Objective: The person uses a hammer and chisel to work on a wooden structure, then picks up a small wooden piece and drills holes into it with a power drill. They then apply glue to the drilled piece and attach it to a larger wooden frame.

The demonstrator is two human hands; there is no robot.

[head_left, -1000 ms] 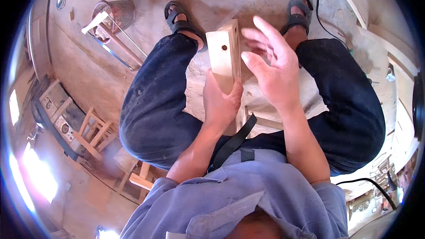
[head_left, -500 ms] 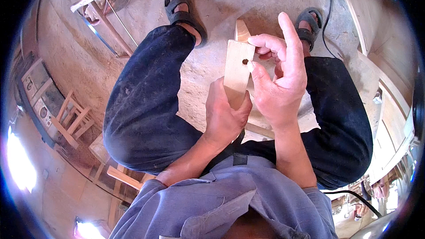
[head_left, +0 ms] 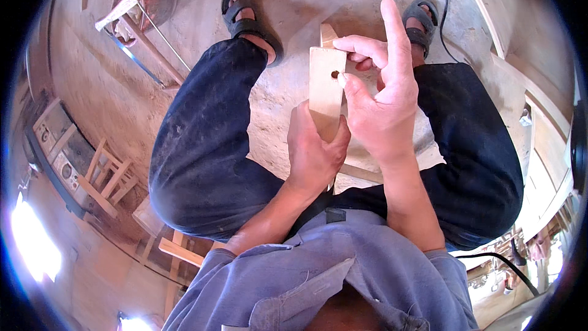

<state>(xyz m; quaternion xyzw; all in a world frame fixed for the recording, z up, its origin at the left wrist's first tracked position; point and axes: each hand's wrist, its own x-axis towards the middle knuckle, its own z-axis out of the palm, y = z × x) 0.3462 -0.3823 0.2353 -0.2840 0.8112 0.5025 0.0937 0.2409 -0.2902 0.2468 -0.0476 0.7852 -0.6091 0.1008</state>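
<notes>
A pale wooden block (head_left: 326,89) stands between my knees, with a small dark round hole near its upper right edge. My left hand (head_left: 313,150) is wrapped round its lower end. On the right side, my right hand (head_left: 384,98) has its thumb tip beside the hole and another finger at the block's top corner, while the index finger points straight up. What its curled fingers touch behind the block is hidden. A tapered wooden piece (head_left: 328,34) sticks out beyond the block's far end; whether the two are joined I cannot tell.
At the upper left a wooden frame saw (head_left: 144,34) leans against a bucket (head_left: 160,3). A small wooden stool frame (head_left: 110,175) stands at the left. Pale wooden panels (head_left: 539,147) line the right side, and a black cable (head_left: 446,12) runs over the floor.
The block and both hands sit slightly higher in the picture, and the block is a little more upright. My grip looks the same. The surroundings have shifted slightly with the head.
</notes>
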